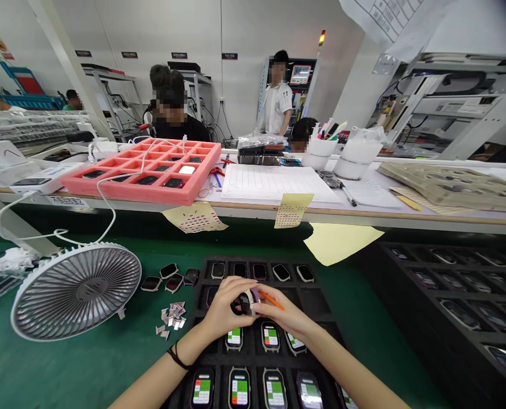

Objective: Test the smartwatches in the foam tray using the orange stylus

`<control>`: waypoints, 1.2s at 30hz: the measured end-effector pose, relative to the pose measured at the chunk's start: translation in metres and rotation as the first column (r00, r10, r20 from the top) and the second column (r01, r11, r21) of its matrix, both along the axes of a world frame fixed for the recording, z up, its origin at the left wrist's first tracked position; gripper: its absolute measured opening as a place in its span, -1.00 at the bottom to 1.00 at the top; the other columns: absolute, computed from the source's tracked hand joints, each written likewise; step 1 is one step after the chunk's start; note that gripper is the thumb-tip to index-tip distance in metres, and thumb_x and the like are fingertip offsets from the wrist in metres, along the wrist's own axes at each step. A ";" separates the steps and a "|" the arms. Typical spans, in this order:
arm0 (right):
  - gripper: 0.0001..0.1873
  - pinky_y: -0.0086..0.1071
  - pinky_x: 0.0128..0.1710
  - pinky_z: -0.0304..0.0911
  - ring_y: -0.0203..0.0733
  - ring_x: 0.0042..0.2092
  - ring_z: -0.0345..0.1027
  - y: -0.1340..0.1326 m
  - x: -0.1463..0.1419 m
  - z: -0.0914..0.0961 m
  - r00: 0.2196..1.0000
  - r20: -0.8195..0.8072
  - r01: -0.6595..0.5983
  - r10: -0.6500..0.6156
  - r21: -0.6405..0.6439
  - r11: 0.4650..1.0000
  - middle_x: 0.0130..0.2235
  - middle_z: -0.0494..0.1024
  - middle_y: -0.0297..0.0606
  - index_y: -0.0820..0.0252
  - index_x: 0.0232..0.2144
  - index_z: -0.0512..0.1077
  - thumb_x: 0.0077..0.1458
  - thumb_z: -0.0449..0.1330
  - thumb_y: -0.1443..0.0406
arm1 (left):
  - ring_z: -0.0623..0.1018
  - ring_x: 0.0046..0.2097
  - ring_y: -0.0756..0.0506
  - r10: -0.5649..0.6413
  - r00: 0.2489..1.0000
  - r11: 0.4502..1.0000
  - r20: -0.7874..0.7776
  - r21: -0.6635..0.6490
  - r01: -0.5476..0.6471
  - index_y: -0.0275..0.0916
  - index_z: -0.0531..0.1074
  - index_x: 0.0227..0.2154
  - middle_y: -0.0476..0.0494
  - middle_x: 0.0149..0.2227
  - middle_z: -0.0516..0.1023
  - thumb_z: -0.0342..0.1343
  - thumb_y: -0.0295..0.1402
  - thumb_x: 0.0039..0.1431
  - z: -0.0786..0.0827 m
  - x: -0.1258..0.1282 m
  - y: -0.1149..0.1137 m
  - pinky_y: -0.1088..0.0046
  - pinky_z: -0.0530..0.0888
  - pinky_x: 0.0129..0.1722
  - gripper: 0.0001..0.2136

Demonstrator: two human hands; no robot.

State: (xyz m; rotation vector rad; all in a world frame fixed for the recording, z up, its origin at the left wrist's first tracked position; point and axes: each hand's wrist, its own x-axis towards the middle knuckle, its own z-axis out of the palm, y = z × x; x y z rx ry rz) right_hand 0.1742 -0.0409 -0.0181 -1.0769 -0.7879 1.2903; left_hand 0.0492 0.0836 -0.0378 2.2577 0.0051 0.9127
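My left hand (pixel 227 304) closes its fingers and thumb around smartwatch cases (pixel 247 302), held on edge above the black foam tray (pixel 253 359). They look like two or three cases pressed together, dark, silver and purple; my fingers hide their exact number. From the other side, my right hand (pixel 281 311) grips the same cases with its thumb and fingers. A thin orange stick (pixel 272 300) is also tucked in my right hand. Beneath my hands, several watches such as this lit one (pixel 270 336) lie in the tray's slots with green, white and red screens. The back-row watches (pixel 260 271) are dark.
Left of the tray lie several loose watches (pixel 174 283) and small metallic pieces (pixel 174 315). A round fan (pixel 78 291) stands at the left. Foam trays with watches (pixel 453 295) are stacked at the right. A shelf above holds a pink foam tray (pixel 199 196) and papers (pixel 274 182). People are beyond.
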 end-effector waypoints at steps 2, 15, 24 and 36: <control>-0.60 -0.26 -0.10 0.30 -0.13 -0.13 0.41 0.001 -0.003 -0.001 0.999 -0.002 0.036 -0.036 0.002 0.999 -0.21 0.53 -0.26 0.13 -0.12 0.45 -0.07 0.34 0.29 | 0.45 -0.05 -0.23 -0.003 1.000 1.000 -0.017 -0.004 0.003 -0.16 0.39 -0.05 -0.21 -0.07 0.53 0.23 -0.46 -0.12 0.000 0.000 0.000 0.12 0.39 -0.04 -0.53; -0.51 -0.22 -0.17 0.36 -0.05 -0.15 0.45 0.003 -0.009 -0.006 0.990 -0.029 0.137 -0.136 0.006 0.991 -0.19 0.55 -0.22 0.10 -0.15 0.48 -0.23 0.42 0.28 | 0.43 -0.03 -0.21 -0.040 0.998 0.999 -0.046 -0.005 0.040 -0.15 0.38 -0.02 -0.18 -0.07 0.52 0.21 -0.51 -0.14 -0.001 -0.003 -0.003 0.14 0.37 -0.01 -0.48; -0.59 -0.15 0.05 0.17 -0.07 -0.04 0.37 0.001 0.001 0.006 0.953 0.215 0.198 -0.213 0.087 0.976 -0.20 0.54 -0.21 0.10 -0.10 0.45 0.02 0.23 0.05 | 0.45 -0.02 -0.24 0.049 0.998 0.999 0.040 -0.006 -0.049 -0.18 0.38 -0.05 -0.25 -0.06 0.51 0.29 -0.42 -0.13 0.004 -0.004 -0.002 0.09 0.38 -0.02 -0.51; -0.48 -0.39 -0.66 0.14 -0.27 -0.66 0.23 -0.015 0.011 0.013 0.837 0.284 0.381 -0.468 0.311 0.871 -0.72 0.40 -0.27 0.21 -0.62 0.55 0.16 0.05 0.03 | 0.51 -0.04 -0.21 0.037 0.998 0.987 -0.047 -0.156 -0.044 -0.20 0.40 -0.05 -0.24 -0.09 0.53 0.27 -0.40 -0.08 0.001 -0.002 -0.001 0.17 0.45 -0.02 -0.55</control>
